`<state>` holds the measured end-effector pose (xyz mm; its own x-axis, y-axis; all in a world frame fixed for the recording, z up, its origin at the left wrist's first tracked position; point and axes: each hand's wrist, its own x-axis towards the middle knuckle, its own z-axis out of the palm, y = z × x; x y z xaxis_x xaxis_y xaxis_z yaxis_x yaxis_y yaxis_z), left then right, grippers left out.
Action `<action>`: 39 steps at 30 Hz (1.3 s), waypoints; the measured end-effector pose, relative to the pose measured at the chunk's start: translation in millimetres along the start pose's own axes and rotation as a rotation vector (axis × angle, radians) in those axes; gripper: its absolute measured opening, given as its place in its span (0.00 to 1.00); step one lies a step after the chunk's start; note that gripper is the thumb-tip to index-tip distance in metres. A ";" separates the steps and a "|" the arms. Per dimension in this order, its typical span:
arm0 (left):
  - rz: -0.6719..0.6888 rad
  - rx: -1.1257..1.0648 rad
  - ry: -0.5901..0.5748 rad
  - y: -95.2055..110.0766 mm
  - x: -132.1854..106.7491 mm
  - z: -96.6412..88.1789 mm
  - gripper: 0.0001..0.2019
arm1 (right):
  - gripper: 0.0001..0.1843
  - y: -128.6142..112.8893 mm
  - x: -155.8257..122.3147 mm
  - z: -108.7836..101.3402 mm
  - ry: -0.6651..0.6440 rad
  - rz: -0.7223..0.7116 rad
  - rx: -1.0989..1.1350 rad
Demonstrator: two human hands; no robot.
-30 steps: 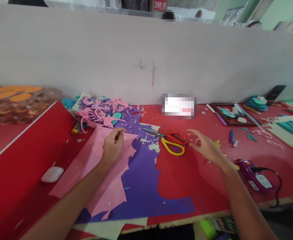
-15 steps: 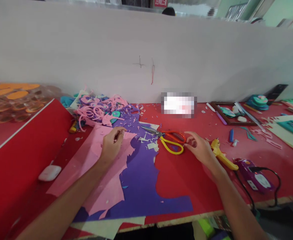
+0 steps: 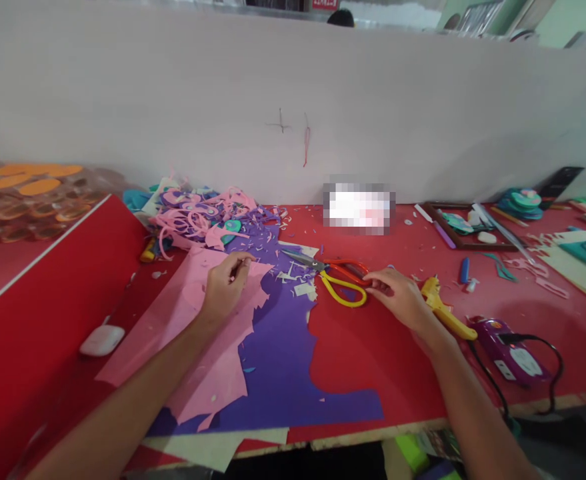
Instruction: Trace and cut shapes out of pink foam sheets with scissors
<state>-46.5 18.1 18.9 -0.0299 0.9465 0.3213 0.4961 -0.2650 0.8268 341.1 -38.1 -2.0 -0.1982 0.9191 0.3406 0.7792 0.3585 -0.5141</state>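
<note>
My left hand (image 3: pixel 227 283) is closed in a pinch above the pink foam sheet (image 3: pixel 213 360); whatever its fingertips hold is too small to make out. On the red table lie scissors (image 3: pixel 345 303) with one red and one yellow handle, blades pointing left over paper scraps. The fingertips of my right hand (image 3: pixel 397 293) are closed at the outer end of the red handle. Beneath the pink sheet spreads a purple foam sheet (image 3: pixel 283 360) with a curved cut edge.
A heap of pink and purple offcuts (image 3: pixel 197 217) is at the back left, near a white earbud case (image 3: pixel 101 340). To the right are a yellow glue gun (image 3: pixel 445 313), a purple corded device (image 3: pixel 510 353) and a brown tray (image 3: pixel 465 230). A grey partition (image 3: pixel 197 100) stands behind.
My right hand has moved slightly left, and its fingers have closed on the scissors' red handle. My left hand remains pinched over the pink sheet.
</note>
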 end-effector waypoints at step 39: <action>-0.002 0.015 0.005 3.8 -3.3 0.5 0.11 | 0.27 -19.6 -1.3 -15.4 0.283 0.110 -0.170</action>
<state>-44.1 14.1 20.7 -0.0352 0.9460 0.3223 0.5092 -0.2606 0.8202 335.2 -48.8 19.8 0.0469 0.8603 0.5076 0.8795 0.2054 -0.4293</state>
